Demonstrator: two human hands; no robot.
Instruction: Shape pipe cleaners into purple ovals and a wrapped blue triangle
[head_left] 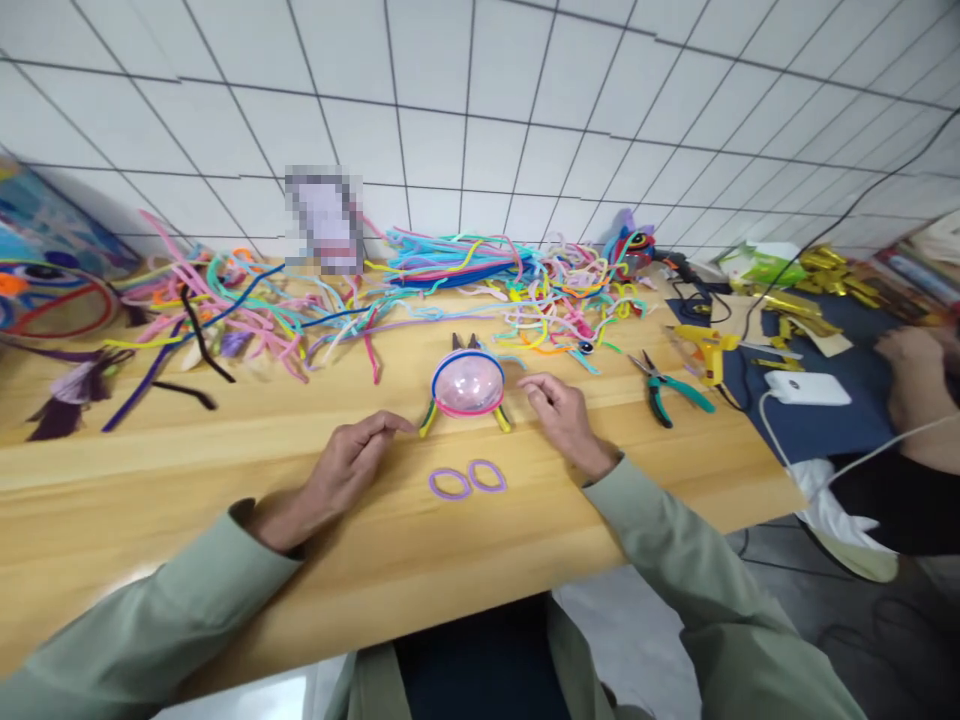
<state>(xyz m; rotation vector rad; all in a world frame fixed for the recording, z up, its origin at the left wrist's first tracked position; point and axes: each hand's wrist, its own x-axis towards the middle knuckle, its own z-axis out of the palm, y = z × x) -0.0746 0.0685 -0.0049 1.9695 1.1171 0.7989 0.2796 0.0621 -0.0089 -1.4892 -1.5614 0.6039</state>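
Pointing inward with the left hand [349, 465], index finger stretched toward one handle of the yellow-handled pliers [427, 418], other fingers tucked in, pinching nothing visible; cannot tell whether touching the handle. At mid-table [360, 560], between both hands, the clear dome [469, 385], rimmed in blue and pink, seemingly propped on those pliers. To the right of the dome, the right hand [559, 415], loosely curled with index finger forward, just short of the rim, apparently empty. Best to steady the dome from both sides at once, lightly, at the rim rather than on the thin-looking shell; probably wise to watch for rocking on the handles, and to spare the near side from dragging sleeves.

Counting from the left: one purple tassel [71, 390]; two black pipe cleaners [201, 335], one long and bent, one short; behind, a heap of coloured pipe cleaners [465, 265], too tangled to count; one dome over one pair of yellow-handled pliers; in front, two purple rings [452, 498], side by side; farther right, one pair of teal-handled pliers [660, 397], one yellow glue gun [709, 355], one white box [808, 388] with a cable, and at least one forearm [926, 410] of another person.
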